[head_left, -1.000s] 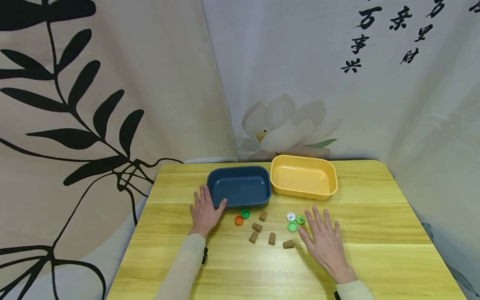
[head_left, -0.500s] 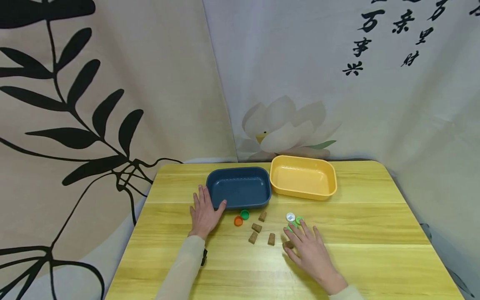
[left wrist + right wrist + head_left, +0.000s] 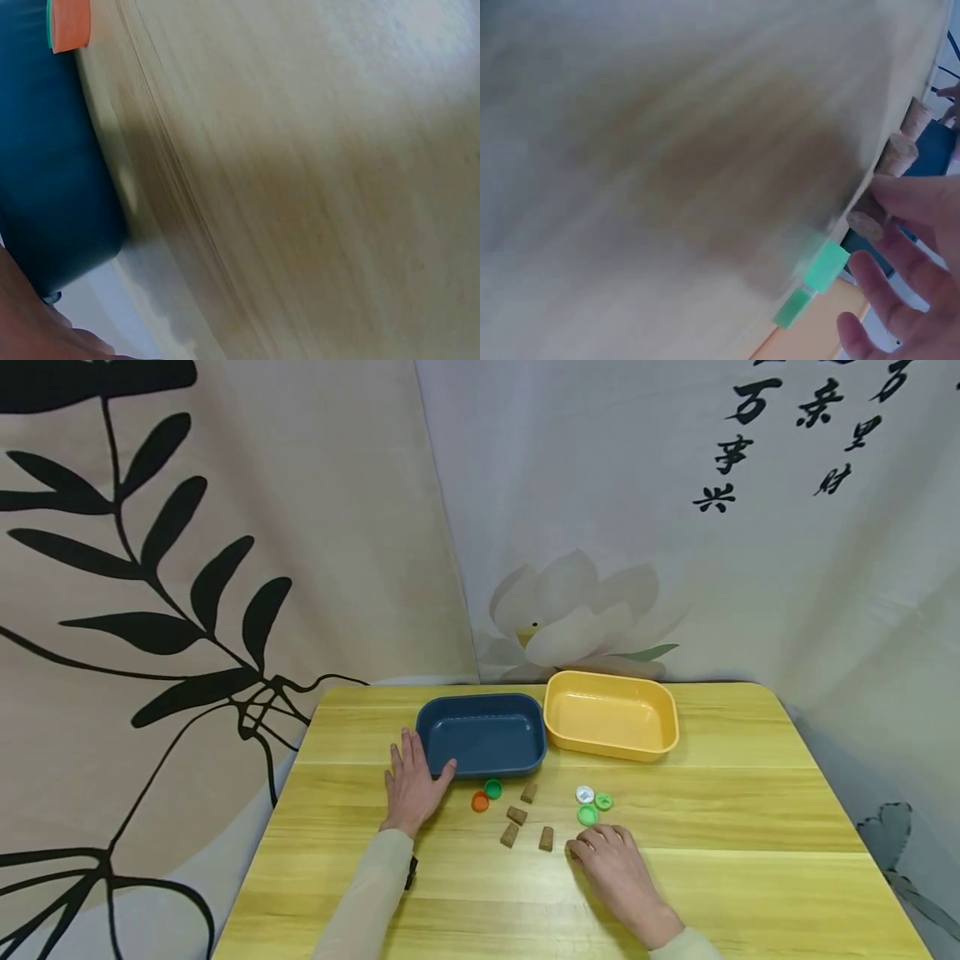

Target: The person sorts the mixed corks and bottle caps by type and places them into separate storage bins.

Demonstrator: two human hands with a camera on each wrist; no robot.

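My left hand [image 3: 413,787] rests at the front left corner of a blue tray [image 3: 482,772], its fingers straight along the side and its thumb at the front. Low over the table, my right hand [image 3: 617,877] pinches a cork stopper [image 3: 865,224] between thumb and index finger; the head view hides this cork under the hand. Other corks [image 3: 517,815] lie scattered to its left. Just beyond the right hand sit a white bottle cap [image 3: 584,794] and two green caps [image 3: 588,814]. An orange cap [image 3: 480,802] and a dark green cap [image 3: 492,788] lie before the blue tray.
A yellow tray [image 3: 611,748] stands right beside the blue one at the back of the wooden table [image 3: 750,860]. Cloth hangings [image 3: 337,527] with printed leaves, a flower and writing rise behind the table.
My right hand has moved left and down from beside the green caps, its spread fingers closing around a cork. The left hand keeps its place at the blue tray.
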